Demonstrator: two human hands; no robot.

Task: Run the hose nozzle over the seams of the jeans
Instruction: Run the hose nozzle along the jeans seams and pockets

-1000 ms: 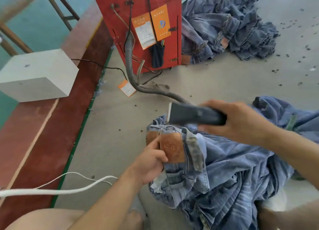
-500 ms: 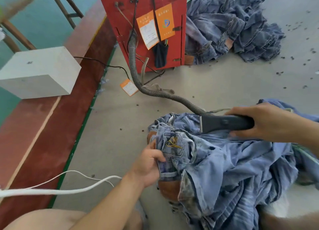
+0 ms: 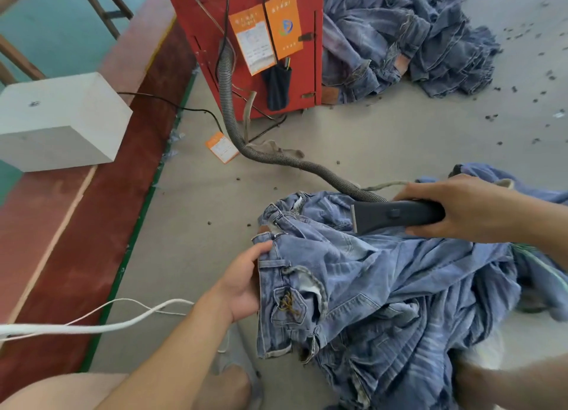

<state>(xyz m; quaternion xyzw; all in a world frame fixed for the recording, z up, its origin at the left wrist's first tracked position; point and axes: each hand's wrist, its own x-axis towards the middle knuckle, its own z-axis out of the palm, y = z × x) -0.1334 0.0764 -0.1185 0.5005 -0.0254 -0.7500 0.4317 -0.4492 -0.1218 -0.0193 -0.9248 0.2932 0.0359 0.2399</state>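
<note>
A pair of light blue jeans lies crumpled on the grey floor in front of me, waistband and front pocket turned up. My left hand grips the waistband edge at the left. My right hand holds the dark grey hose nozzle, whose flat mouth points left and sits just above the denim near the top of the jeans. A ribbed grey hose runs from the nozzle back to the red machine.
A heap of more blue jeans lies behind the red machine at the upper right. A white block sits on the red strip at left. White cords trail across the lower left. An orange tag lies on the floor.
The jeans were turned over: the leather patch went under and the front pocket now faces up. My right hand drew the nozzle to the right, away from the waistband.
</note>
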